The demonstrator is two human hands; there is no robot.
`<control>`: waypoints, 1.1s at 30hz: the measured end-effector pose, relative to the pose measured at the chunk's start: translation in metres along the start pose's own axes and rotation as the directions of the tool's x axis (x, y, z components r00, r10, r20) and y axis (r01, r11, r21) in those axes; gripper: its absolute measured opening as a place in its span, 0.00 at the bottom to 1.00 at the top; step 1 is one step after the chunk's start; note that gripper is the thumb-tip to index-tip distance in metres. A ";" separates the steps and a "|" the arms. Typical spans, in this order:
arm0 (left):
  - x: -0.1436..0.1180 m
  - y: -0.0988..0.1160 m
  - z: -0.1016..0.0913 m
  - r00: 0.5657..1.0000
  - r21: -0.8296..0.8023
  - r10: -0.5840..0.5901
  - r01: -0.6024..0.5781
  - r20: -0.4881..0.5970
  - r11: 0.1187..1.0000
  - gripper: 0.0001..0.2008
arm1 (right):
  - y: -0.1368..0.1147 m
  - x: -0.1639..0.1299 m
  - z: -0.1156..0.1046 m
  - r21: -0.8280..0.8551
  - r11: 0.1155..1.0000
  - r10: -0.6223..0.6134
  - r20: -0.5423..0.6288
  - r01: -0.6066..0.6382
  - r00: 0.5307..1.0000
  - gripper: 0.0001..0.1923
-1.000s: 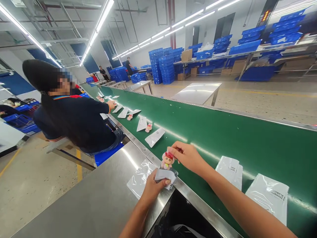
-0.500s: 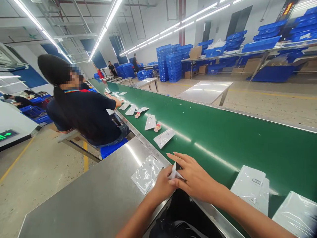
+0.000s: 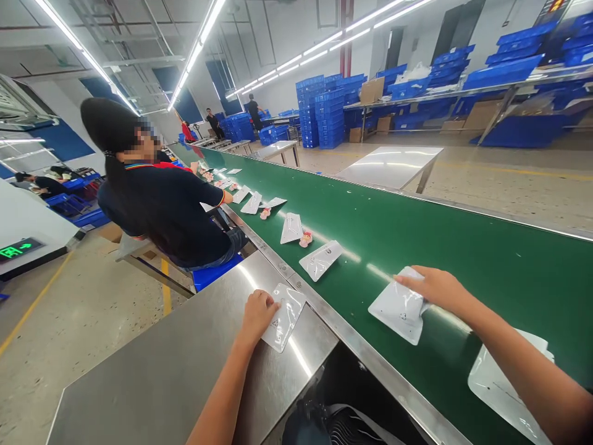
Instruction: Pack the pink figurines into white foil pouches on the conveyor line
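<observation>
While the left hand [image 3: 257,312] presses flat on a clear bag [image 3: 283,316], the right hand [image 3: 433,288] rests open-fingered on a white bag [image 3: 399,307] lying just left of it.

Only readable thing is a green lit exit sign [image 3: 16,249] with an arrow, way off left of the left hand [image 3: 258,313]. The prints on the bags [image 3: 401,306] are too small to make out.

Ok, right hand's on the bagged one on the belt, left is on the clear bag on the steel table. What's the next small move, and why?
Probably lift the right hand off the filled pouch: it lies flat on the green belt in line with the other pouches. The left hand already rests on the empty clear bag on the steel table, ready for picking up.
</observation>
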State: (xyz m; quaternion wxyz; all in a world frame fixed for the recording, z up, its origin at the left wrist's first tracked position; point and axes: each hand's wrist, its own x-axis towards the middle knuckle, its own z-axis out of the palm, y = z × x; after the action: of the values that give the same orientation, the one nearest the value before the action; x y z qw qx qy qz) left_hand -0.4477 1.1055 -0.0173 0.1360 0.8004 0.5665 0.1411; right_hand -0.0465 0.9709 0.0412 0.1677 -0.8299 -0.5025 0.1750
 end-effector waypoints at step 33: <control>-0.047 0.061 -0.012 0.975 -0.886 0.120 0.112 0.184 0.450 0.21 | -0.145 -0.048 0.047 0.398 0.786 -0.589 0.247 0.474 0.769 0.10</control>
State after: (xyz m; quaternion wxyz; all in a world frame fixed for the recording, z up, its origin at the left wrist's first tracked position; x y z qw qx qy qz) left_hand -0.4141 1.0422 0.0140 0.5971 0.6214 0.3871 0.3280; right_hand -0.2013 0.9960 0.0715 0.2456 -0.5670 -0.7065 0.3449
